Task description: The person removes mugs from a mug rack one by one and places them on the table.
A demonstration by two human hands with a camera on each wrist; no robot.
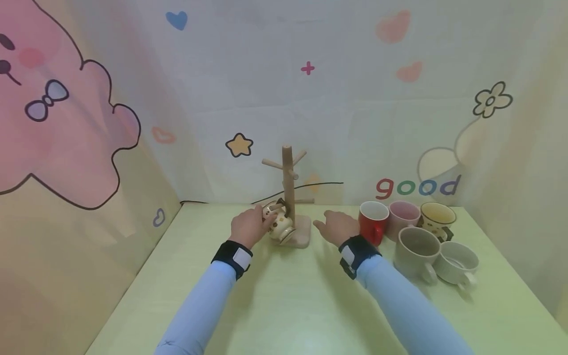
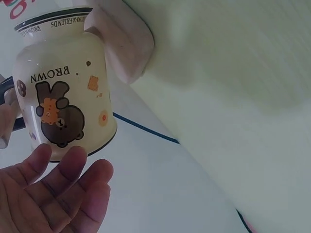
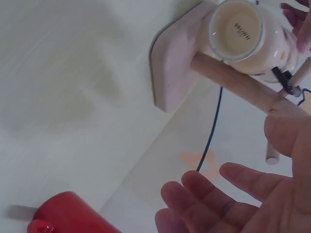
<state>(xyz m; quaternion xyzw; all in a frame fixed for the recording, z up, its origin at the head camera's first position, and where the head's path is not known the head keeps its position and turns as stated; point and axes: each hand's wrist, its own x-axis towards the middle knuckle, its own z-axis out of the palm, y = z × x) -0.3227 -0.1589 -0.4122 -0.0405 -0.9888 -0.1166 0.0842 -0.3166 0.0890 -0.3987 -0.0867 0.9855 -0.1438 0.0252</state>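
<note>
A cream mug printed with a brown bear hangs by its dark handle on a low peg of the wooden mug tree. Its mouth tilts down toward the tree's base. My left hand is at the left of this mug; in the left wrist view its loosely bent fingertips are right at the mug's bottom edge. My right hand holds nothing, fingers relaxed, between the tree and a red mug. In the right wrist view, the cream mug's mouth faces the camera.
Beside the red mug, at the right of the table, stand a pink mug, a cream mug with a dark handle, a grey mug and a wide pale cup. A printed cloth hangs behind.
</note>
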